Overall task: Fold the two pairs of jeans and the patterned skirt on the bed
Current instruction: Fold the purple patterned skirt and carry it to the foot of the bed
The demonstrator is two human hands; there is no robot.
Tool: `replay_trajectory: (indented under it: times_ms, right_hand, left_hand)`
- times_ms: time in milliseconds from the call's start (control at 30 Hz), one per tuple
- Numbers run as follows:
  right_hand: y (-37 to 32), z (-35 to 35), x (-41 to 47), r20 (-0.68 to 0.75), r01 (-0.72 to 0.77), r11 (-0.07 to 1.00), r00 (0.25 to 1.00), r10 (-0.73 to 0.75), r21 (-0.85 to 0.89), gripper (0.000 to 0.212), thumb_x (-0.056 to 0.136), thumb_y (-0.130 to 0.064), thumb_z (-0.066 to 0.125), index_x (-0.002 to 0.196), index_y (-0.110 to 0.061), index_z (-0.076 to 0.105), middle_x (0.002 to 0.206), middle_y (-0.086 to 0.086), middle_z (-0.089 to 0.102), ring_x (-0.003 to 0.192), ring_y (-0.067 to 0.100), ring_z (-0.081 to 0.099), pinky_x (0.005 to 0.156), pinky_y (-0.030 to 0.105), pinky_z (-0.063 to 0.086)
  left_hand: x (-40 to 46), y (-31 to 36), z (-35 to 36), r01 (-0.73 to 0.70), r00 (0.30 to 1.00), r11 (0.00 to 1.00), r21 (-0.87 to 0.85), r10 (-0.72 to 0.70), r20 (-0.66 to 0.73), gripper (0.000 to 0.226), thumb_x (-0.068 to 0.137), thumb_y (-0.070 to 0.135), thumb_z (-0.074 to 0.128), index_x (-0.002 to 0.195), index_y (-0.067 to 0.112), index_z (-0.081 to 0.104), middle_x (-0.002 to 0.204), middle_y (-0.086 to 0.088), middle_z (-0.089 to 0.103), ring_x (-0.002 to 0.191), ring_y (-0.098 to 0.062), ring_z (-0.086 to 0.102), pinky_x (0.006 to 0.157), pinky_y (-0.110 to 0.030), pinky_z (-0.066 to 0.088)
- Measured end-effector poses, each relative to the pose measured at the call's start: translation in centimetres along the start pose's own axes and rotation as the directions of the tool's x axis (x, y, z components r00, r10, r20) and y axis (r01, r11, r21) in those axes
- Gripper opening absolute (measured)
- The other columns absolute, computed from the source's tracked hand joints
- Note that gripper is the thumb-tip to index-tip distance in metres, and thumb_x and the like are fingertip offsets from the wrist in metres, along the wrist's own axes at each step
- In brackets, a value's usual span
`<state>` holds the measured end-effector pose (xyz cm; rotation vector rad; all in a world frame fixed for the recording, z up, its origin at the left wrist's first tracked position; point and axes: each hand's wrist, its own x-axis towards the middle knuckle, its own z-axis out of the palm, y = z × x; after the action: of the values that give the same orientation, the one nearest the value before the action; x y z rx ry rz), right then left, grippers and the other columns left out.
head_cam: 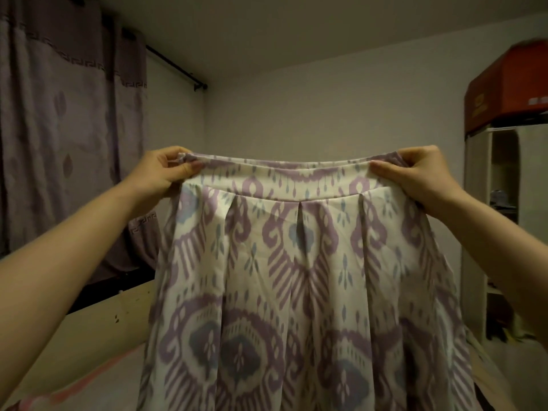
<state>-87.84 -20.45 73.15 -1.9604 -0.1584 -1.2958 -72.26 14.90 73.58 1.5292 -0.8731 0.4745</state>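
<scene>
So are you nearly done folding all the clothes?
Can't say for the jeans: neither pair shows in this view, so nothing looks finished. In hand is the patterned skirt: the left hand and right hand each pinch an end of its waistband, holding it up spread out and hanging. It isn't folded yet, so that fold is left for certain.

Skirt [302, 277] smooth matt cloth; curtain [59, 137] matt woven fabric.

Patterned skirt [299, 262] held up by its waistband — cream with purple and blue motifs, pleats hanging down, left hand [161, 170] pinching one waistband corner, right hand [421, 173] pinching the other, purple curtain [65, 129] behind left, red box [507, 90] atop a white wardrobe [477, 232] at right
</scene>
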Motion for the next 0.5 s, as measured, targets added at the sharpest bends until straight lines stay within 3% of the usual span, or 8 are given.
replay_trajectory:
  times_ms: [100, 200, 300, 400, 500]
  right_hand:
    - [2.5, -0.5, -0.7, 0.036, -0.042, 0.999, 0.998, 0.043, -0.024, 0.027, 0.079, -0.026, 0.073, 0.058, -0.014, 0.062, 0.06, -0.002, 0.05, 0.059, 0.008, 0.041, 0.052, 0.028, 0.034]
    - [5.1, -0.4, -1.2, 0.072, -0.07, 0.995, 0.995, 0.074, -0.065, 0.021, 0.081, -0.022, 0.072, 0.067, -0.007, 0.068, 0.056, -0.007, 0.053, 0.054, 0.001, 0.042, 0.047, 0.018, 0.034]
    - [8.6, 0.0, -1.6, 0.09, -0.119, 0.984, 0.987, 0.131, -0.129, 0.023, 0.08, -0.023, 0.073, 0.072, -0.001, 0.069, 0.062, 0.003, 0.054, 0.06, 0.01, 0.044, 0.053, 0.025, 0.035]
    - [12.2, 0.6, -1.9, 0.095, -0.181, 0.962, 0.975, 0.203, -0.204, 0.025, 0.078, -0.025, 0.074, 0.059, -0.012, 0.064, 0.056, 0.001, 0.054, 0.056, 0.012, 0.045, 0.053, 0.027, 0.036]
    - [16.0, 1.5, -2.6, 0.089, -0.258, 0.933, 0.954, 0.287, -0.25, 0.018, 0.078, -0.025, 0.075, 0.07, -0.01, 0.07, 0.062, 0.006, 0.061, 0.056, 0.01, 0.049, 0.053, 0.026, 0.038]
  left_hand:
    - [-0.2, -1.8, 1.6, 0.044, 0.998, 0.999, -0.007, -0.043, 0.042, 0.007, 0.068, 0.029, 0.067, 0.071, 0.023, 0.066, 0.061, 0.01, 0.058, 0.064, -0.01, 0.047, 0.054, -0.02, 0.038]
    - [-0.5, -3.9, 3.7, 0.101, 0.993, 0.995, 0.014, -0.102, 0.067, 0.006, 0.068, 0.03, 0.068, 0.069, 0.024, 0.068, 0.067, 0.003, 0.059, 0.068, -0.014, 0.048, 0.061, -0.025, 0.035]
    - [-0.3, -6.5, 6.0, 0.18, 0.975, 0.982, 0.066, -0.187, 0.122, 0.009, 0.071, 0.03, 0.069, 0.073, 0.021, 0.068, 0.067, 0.003, 0.058, 0.06, -0.009, 0.049, 0.056, -0.023, 0.033]
    - [0.1, -10.1, 8.8, 0.278, 0.946, 0.956, 0.096, -0.29, 0.144, 0.006, 0.084, 0.018, 0.065, 0.08, 0.015, 0.067, 0.054, 0.009, 0.056, 0.044, -0.001, 0.045, 0.044, -0.015, 0.033]
    - [0.2, -13.9, 11.6, 0.372, 0.915, 0.922, 0.106, -0.383, 0.123, 0.008, 0.086, 0.019, 0.065, 0.081, 0.013, 0.067, 0.065, -0.002, 0.056, 0.058, -0.012, 0.048, 0.053, -0.023, 0.034]
